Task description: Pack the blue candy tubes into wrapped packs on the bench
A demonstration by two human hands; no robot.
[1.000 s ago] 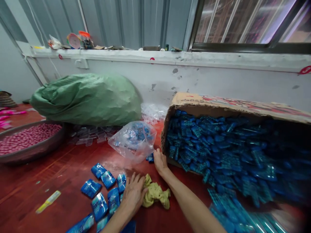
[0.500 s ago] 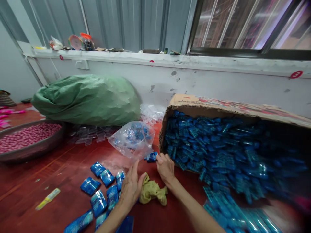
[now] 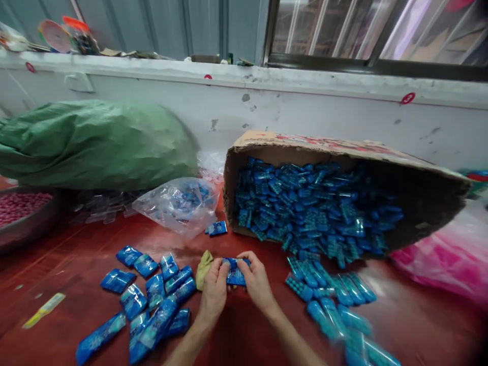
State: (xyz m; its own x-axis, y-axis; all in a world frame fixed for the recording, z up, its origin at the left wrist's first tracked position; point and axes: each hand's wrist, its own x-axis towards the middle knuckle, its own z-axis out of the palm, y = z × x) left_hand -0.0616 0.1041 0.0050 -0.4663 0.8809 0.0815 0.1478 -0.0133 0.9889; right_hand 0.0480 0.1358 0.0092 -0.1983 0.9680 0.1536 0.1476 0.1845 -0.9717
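Cardboard box (image 3: 335, 145) of blue packets (image 3: 305, 203)

Green sack (image 3: 95, 145) at wall, pink beads (prob.) in basin (image 3: 26, 229) on left, pink bag (image 3: 450, 259) on right.

head camera looks forward and down, close over the floor (image 3: 267, 335).

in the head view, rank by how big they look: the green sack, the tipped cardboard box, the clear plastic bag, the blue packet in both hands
1. Tipped brown cardboard box and bulging green sack: alike, and the sack is cut off at the left edge, so unranked.
2. Crumpled clear plastic bag.
3. Small blue foil packet held by left hand and right hand.
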